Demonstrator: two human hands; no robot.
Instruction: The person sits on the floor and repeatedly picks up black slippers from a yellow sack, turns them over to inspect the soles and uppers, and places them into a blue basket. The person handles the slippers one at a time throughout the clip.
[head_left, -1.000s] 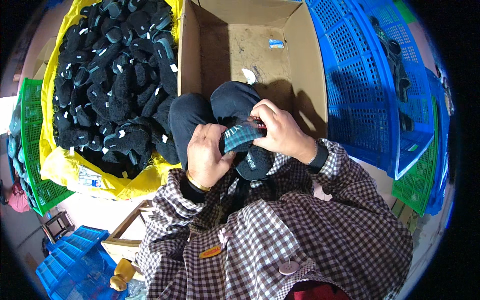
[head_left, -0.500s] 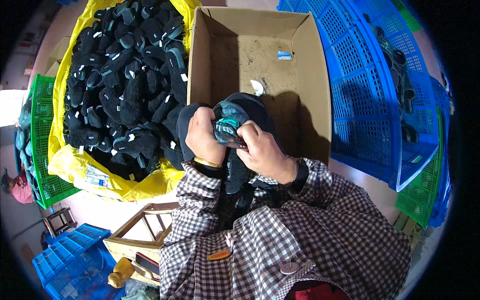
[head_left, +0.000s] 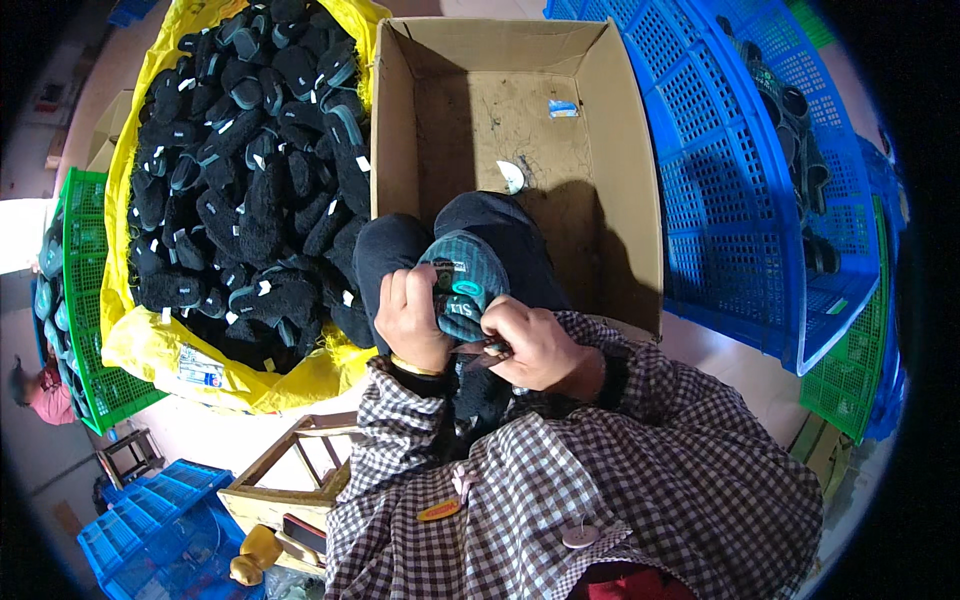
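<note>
Above my lap I hold a slipper (head_left: 467, 252) with its dark green, ribbed, printed sole turned up toward me. My left hand (head_left: 412, 322) is closed on the sole's left edge. Closed at the lower right edge, my right hand (head_left: 541, 346) grips a small dark blade-like tool (head_left: 492, 349), mostly hidden by the fingers; its kind is unclear. Black fleecy material (head_left: 482, 395) shows below my hands. At my left, many black fleecy slippers (head_left: 265, 200) fill a big yellow sack (head_left: 235, 378).
An open cardboard box (head_left: 625, 200) with scraps inside stands before my knees. Tall blue crates (head_left: 715, 215) holding dark footwear are on the right. A wooden stool (head_left: 290, 470), a low blue crate (head_left: 165, 530) and a green crate (head_left: 95, 340) lie to the left.
The slipper has tilted so that more of its printed sole faces me. My hands have shifted slightly down, the right one to the sole's lower edge with the dark tool showing.
</note>
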